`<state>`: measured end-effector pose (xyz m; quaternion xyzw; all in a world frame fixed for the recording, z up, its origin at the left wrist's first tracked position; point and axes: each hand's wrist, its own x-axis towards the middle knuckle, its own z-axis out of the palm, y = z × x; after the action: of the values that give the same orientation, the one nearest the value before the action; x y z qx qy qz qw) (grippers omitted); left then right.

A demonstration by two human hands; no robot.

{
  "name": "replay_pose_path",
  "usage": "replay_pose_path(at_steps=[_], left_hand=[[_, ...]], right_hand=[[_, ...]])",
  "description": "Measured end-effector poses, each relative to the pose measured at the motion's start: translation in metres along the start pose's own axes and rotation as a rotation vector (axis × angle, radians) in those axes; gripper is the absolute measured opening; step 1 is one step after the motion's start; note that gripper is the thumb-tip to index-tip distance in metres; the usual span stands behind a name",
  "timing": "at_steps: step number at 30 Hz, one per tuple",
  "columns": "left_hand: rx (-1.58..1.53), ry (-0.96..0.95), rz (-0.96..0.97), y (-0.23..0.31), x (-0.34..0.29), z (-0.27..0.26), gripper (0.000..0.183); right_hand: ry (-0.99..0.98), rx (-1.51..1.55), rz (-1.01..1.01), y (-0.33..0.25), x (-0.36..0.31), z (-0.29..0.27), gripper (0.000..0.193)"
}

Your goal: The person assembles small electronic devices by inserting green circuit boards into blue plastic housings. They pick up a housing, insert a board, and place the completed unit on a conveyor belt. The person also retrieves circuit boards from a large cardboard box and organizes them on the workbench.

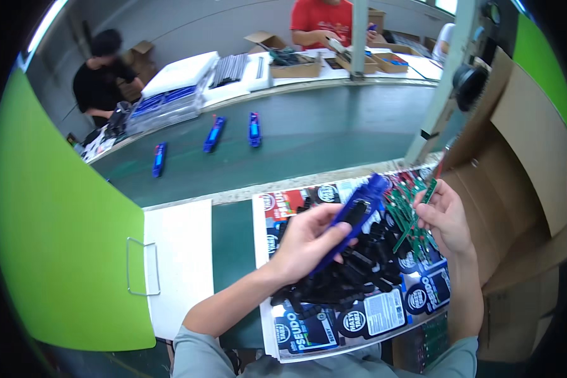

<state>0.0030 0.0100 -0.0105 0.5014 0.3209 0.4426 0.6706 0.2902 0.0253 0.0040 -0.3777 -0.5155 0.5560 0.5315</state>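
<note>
My left hand [309, 242] is closed around a long blue plastic housing [370, 189], which tilts up to the right and has a black part set in its middle. In my right hand [446, 217], pinched between thumb and fingers, is a narrow green circuit board [429, 191] with a thin red wire rising from its end. Right beside that hand lies a heap of similar green circuit boards [402, 211] with wires. Below the housing spreads a pile of black plastic parts [334, 286]. Both heaps rest on a printed sheet [375, 318].
Three blue housings [214, 133] lie spaced along the green conveyor belt [334, 120] ahead. An open cardboard box [494, 195] stands at my right, a green panel [69, 233] at my left. Across the belt are a person in red [324, 22] and another in black [101, 82].
</note>
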Motion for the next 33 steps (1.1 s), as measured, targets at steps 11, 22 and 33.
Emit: replay_pose_path(at_steps=[11,22,33], left_hand=[[-0.049,-0.166,0.045,-0.006,-0.006,0.011,0.036],[-0.079,0.119,0.038,-0.011,0.004,-0.003,0.032],[-0.045,0.201,0.08,-0.014,0.012,-0.006,0.031]], right_hand=[[0.214,0.011,-0.215,0.008,0.02,0.076,0.029],[0.203,-0.084,-0.317,0.002,0.023,0.058,0.026],[0.145,-0.196,-0.33,-0.007,0.009,0.069,0.026]])
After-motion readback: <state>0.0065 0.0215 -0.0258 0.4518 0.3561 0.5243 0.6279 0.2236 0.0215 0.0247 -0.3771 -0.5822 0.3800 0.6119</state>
